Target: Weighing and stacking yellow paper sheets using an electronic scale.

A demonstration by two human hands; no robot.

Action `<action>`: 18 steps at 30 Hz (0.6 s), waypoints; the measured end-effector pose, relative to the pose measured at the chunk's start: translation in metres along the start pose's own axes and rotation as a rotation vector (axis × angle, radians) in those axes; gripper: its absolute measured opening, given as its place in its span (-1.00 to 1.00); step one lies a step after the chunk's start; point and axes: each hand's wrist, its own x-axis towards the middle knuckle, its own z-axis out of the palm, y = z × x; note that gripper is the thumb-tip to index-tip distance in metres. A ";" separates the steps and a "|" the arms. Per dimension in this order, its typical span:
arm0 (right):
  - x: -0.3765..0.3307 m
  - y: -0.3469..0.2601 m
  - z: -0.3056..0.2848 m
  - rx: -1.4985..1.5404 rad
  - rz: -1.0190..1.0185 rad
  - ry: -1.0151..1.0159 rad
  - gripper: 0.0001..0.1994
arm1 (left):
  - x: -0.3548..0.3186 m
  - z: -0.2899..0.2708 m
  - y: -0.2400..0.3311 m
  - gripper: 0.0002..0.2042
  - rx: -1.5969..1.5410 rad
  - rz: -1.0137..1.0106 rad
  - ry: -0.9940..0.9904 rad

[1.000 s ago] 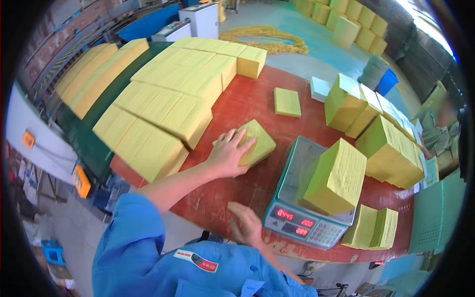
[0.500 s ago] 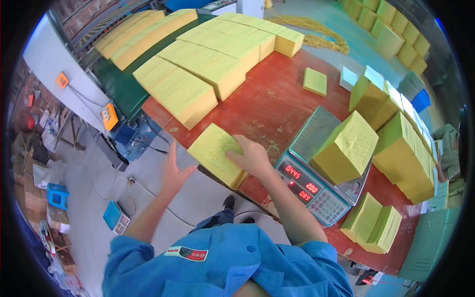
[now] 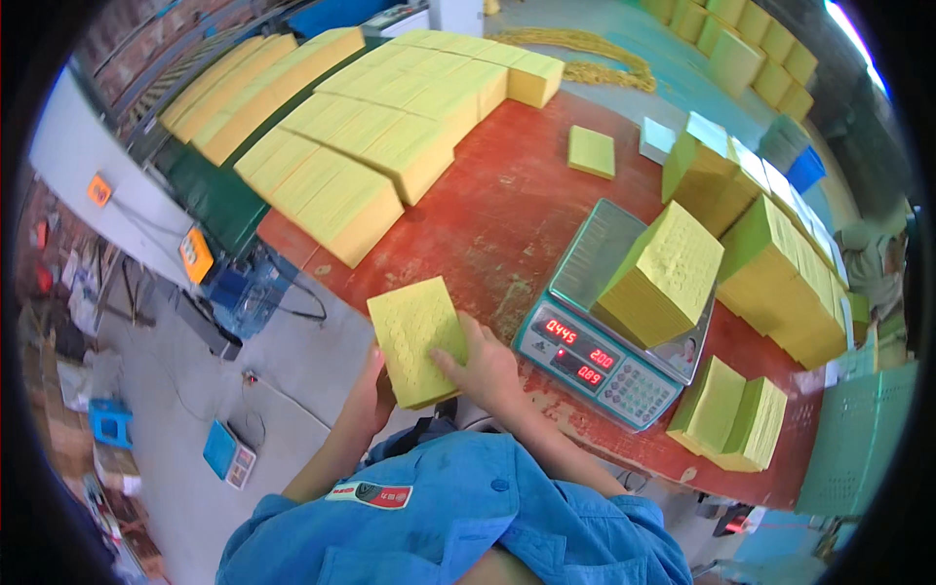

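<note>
Between my hands, in front of my body at the table's near edge, is a stack of yellow embossed paper (image 3: 414, 336). My right hand (image 3: 487, 369) grips its right side, thumb lying on the top sheet. At its lower left side, my left hand (image 3: 372, 392) is pressed against it, with some fingers hidden behind. Right of my hands stands a digital scale (image 3: 624, 385) with lit red figures. A thick block of yellow paper (image 3: 668, 268) rests on its metal pan.
Rows of yellow paper stacks (image 3: 390, 127) cover the far left of the red table (image 3: 507, 214). A thin stack (image 3: 592, 152) lies at the back. More stacks (image 3: 780, 263) line the right side, and two smaller ones (image 3: 726, 414) sit near the scale. A blue stool (image 3: 112, 421) stands on the floor.
My left hand has come in from apart to hold the paper stack's left side. The stack has been turned more upright and drawn toward my body, off the table edge.
</note>
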 end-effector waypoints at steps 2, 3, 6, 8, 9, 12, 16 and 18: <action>-0.004 -0.007 -0.002 0.035 0.049 -0.033 -0.28 | -0.003 0.007 0.011 -0.37 0.073 -0.001 -0.037; -0.004 -0.007 -0.001 0.034 0.068 -0.005 -0.28 | -0.002 0.011 0.016 -0.37 0.131 0.012 -0.059; -0.004 -0.003 0.004 0.068 0.051 -0.025 -0.32 | 0.011 0.003 0.024 -0.30 0.208 -0.024 -0.093; -0.002 0.004 -0.002 0.280 0.138 -0.061 -0.35 | 0.022 -0.014 0.025 -0.29 0.184 -0.024 -0.077; -0.003 0.010 -0.007 0.498 0.210 -0.115 -0.39 | 0.025 -0.021 0.027 -0.29 0.192 -0.036 -0.102; -0.020 0.029 0.004 0.438 0.311 -0.036 -0.46 | 0.032 -0.037 0.044 -0.34 0.160 -0.239 -0.106; -0.031 0.020 -0.006 0.575 0.407 -0.053 -0.50 | 0.037 -0.024 0.081 -0.38 0.052 -0.343 -0.157; -0.034 0.013 -0.025 0.772 0.434 -0.098 -0.48 | 0.044 0.010 0.101 -0.37 0.124 -0.300 -0.317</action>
